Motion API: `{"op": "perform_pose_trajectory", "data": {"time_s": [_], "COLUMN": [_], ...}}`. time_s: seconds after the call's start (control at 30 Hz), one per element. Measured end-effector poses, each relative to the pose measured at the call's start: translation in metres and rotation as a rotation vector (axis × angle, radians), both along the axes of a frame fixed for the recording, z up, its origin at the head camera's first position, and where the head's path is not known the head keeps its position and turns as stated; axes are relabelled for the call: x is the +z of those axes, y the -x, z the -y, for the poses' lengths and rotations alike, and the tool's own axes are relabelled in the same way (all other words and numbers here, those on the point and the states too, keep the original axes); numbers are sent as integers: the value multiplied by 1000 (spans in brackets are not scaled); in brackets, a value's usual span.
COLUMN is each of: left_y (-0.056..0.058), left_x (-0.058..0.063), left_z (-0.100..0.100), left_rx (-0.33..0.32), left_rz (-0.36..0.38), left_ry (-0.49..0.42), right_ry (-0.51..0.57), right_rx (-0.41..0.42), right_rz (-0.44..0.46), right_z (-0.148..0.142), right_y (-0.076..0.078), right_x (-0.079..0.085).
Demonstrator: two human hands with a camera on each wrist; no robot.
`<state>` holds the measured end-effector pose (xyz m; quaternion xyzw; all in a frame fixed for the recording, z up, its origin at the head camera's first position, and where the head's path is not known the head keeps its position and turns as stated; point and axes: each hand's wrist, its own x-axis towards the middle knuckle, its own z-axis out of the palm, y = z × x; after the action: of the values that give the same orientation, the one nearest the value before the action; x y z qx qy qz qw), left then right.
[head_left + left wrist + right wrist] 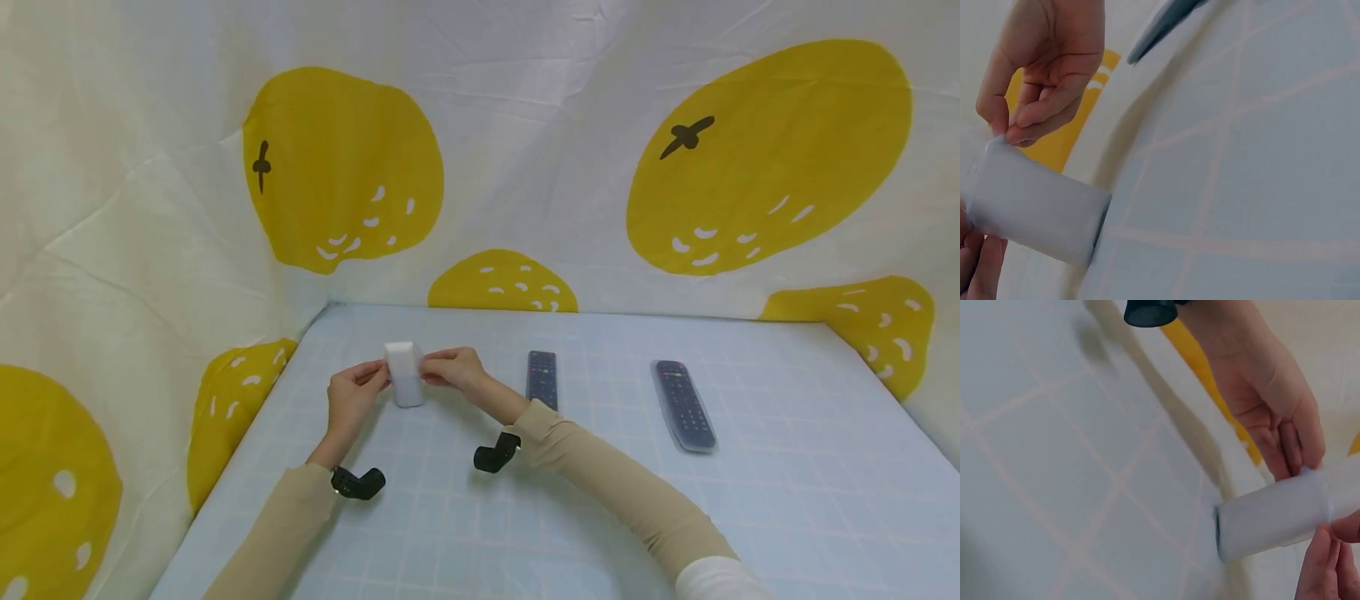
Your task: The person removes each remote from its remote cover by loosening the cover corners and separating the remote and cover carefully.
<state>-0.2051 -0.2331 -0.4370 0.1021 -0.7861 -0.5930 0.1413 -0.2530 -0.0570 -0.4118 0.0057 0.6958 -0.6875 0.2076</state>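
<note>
A white, box-shaped object [407, 381] stands upright on the table, a thin dark edge at its base. Around its upper part is something translucent, like thin film; what it is exactly I cannot tell. My left hand [356, 396] pinches its left side near the top between thumb and fingertips. On the opposite side my right hand [459, 369] pinches it at about the same height. In the left wrist view the right hand [1054, 69] grips a small corner of the film, and the right wrist view has the left hand [1266, 394] doing likewise.
A dark remote control [542, 377] lies right of my right hand, its near end hidden behind the forearm. Farther right lies another remote [685, 406] in a clear cover. A patterned cloth wall [525, 150] rises behind the pale checked table [465, 533].
</note>
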Motion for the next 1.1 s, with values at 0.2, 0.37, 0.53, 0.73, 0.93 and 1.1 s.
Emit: {"op": "perform_pose_trajectory", "data": {"time_s": [0.2,0.37,0.53,0.73,0.93,1.1], "left_y": [-1,-7,-7,-6,-5,-6], "left_x": [-7,-10,-9,-11,-12,-10], "left_z": [-1,-2,-2,-1,0,-1], "left_rx": [17,46,33,31,53,40], "left_rz": [-29,-22,-56,-44,-18,-2], "left_ry": [58,78,64,95,117,142], "right_ry": [-17,-50,-50,-68,-71,-87], "right_rx": [-10,-27,-36,-35,-18,-23], "right_rz": [2,-41,-70,-50,-52,-72], "right_z": [1,2,3,3,2,2], "right_y": [-1,-6,-7,-6,-9,-8], "right_x": [-3,-5,-4,-8,-7,-12]}}
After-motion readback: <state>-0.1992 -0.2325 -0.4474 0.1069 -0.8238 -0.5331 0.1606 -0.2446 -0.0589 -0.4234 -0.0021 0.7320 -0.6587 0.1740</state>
